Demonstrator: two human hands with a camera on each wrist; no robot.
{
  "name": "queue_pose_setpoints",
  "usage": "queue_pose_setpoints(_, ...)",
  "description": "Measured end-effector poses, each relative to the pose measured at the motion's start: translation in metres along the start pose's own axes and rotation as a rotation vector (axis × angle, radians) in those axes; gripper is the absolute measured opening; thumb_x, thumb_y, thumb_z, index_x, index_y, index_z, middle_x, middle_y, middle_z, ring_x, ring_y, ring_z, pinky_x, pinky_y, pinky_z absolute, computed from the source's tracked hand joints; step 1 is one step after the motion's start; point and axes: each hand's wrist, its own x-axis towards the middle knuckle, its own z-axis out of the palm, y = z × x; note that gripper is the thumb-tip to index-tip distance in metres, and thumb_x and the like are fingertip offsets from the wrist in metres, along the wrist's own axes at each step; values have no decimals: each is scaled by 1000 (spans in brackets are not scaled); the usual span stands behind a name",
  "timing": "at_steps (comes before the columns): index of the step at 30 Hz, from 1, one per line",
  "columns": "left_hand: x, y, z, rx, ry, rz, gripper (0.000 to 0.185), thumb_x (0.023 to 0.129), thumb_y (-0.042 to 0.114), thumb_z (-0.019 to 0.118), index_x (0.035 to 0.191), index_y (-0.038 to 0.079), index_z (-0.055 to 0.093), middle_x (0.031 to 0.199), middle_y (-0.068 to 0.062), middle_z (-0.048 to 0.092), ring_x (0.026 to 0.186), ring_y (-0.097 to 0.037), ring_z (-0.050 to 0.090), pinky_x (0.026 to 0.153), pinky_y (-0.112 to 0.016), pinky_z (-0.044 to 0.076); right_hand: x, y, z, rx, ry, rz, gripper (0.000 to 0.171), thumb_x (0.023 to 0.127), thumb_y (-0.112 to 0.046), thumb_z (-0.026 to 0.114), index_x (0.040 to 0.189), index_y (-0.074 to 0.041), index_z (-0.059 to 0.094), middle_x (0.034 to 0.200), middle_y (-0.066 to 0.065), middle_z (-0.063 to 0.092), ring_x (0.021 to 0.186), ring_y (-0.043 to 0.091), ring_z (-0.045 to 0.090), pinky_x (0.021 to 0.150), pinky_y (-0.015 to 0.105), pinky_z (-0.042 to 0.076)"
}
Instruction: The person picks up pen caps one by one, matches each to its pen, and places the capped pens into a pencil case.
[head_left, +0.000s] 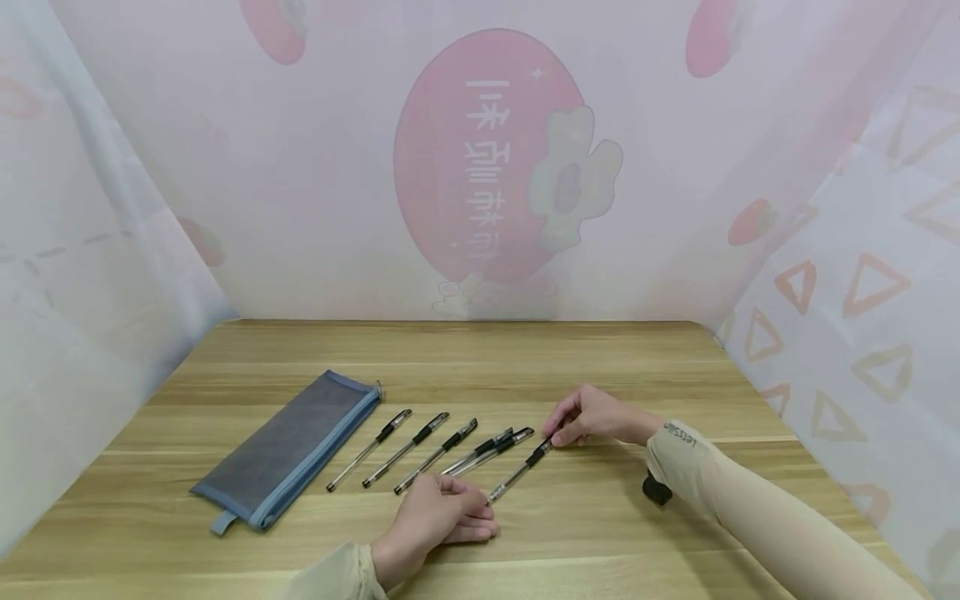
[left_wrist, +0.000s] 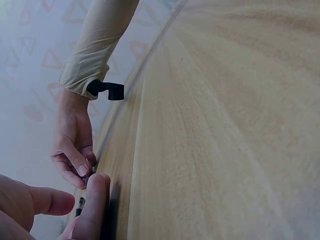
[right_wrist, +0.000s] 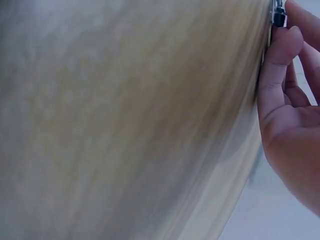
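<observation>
My right hand [head_left: 592,417] pinches the black-capped upper end of a clear gel pen [head_left: 517,477] between thumb and fingers. In the right wrist view only the pen's end [right_wrist: 279,19] shows, at the fingertips. The pen slants down to the left across the wooden table. At its lower end is my left hand [head_left: 442,518], fingers extended. The left wrist view has the left thumb [left_wrist: 52,201] and a finger on either side of a gap, with part of a pen [left_wrist: 80,206] visible there. Several similar pens [head_left: 433,458] lie slanted to the left, the nearest two close together.
A grey-blue zippered mesh pouch [head_left: 288,450] lies left of the pens, its tab towards the front. A black device [head_left: 657,489] sits under the right sleeve. Printed curtains [head_left: 337,208] stand behind the table [head_left: 600,350] and at both sides.
</observation>
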Motion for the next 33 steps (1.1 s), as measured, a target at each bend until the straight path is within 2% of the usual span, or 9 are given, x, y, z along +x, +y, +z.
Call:
queue_pose_setpoints(4, -3, 4, -2, -13, 9, 6, 21, 92, -3, 64, 106, -16, 57, 87, -25, 69, 73, -30, 72, 70, -35, 59, -2, -3, 1, 12, 15, 24, 16, 84, -9, 79, 98, -3, 76, 91, 12, 72, 66, 14, 58, 56, 25, 49)
queue_pose_setpoints(14, -5, 9, -10, 32, 16, 18, 23, 90, 3, 69, 105, -11, 57, 88, -22, 70, 75, -29, 72, 69, -34, 59, -11, -9, 4, 92, 111, 53, 19, 92, -13, 71, 103, 3, 73, 89, 19, 69, 73, 21, 59, 61, 30, 53)
queue_pose_setpoints(20, -7, 11, -12, 58, 16, 53, 21, 90, 3, 68, 104, -12, 60, 88, -22, 70, 75, -30, 72, 69, -35, 59, -21, -18, 11, 55, 227, 55, 19, 94, -10, 68, 103, 6, 71, 85, 20, 67, 70, 20, 59, 61, 30, 54)
queue_pose_setpoints(23, -9, 13, -15, 101, 18, 85, 21, 91, 6, 67, 104, -11, 61, 88, -21, 70, 76, -31, 71, 67, -37, 59, -26, -25, 17, 82, 282, 72, 22, 94, -10, 68, 108, 7, 70, 87, 20, 66, 71, 20, 59, 64, 31, 54)
queue_pose_setpoints(25, -10, 17, -18, 175, 29, 132, 21, 92, 9, 68, 103, -9, 63, 89, -18, 71, 76, -30, 71, 66, -37, 60, -30, -30, 21, 118, 303, 75, 26, 94, -11, 68, 112, 8, 68, 90, 21, 66, 74, 22, 60, 66, 32, 54)
queue_pose_setpoints(27, -10, 23, -24, 312, 67, 207, 22, 91, 14, 70, 103, -4, 66, 88, -12, 71, 77, -27, 70, 67, -36, 59, -33, -34, 25, 158, 317, 76, 28, 94, -13, 68, 114, 8, 67, 95, 22, 66, 77, 26, 60, 68, 35, 54)
queue_pose_setpoints(30, -9, 35, -37, 546, 181, 333, 17, 89, 19, 75, 101, 7, 72, 87, 0, 71, 80, -17, 67, 71, -34, 57, -39, -37, 31, 189, 332, 65, 31, 94, -16, 69, 115, 6, 67, 101, 23, 67, 84, 34, 61, 72, 41, 55)
queue_pose_setpoints(33, -10, 48, -57, 707, 288, 440, 18, 87, 23, 77, 102, 14, 74, 90, 6, 71, 87, -14, 67, 79, -36, 55, -45, -38, 35, 203, 343, 47, 33, 95, -18, 69, 116, 6, 66, 104, 23, 67, 89, 39, 61, 75, 45, 55)
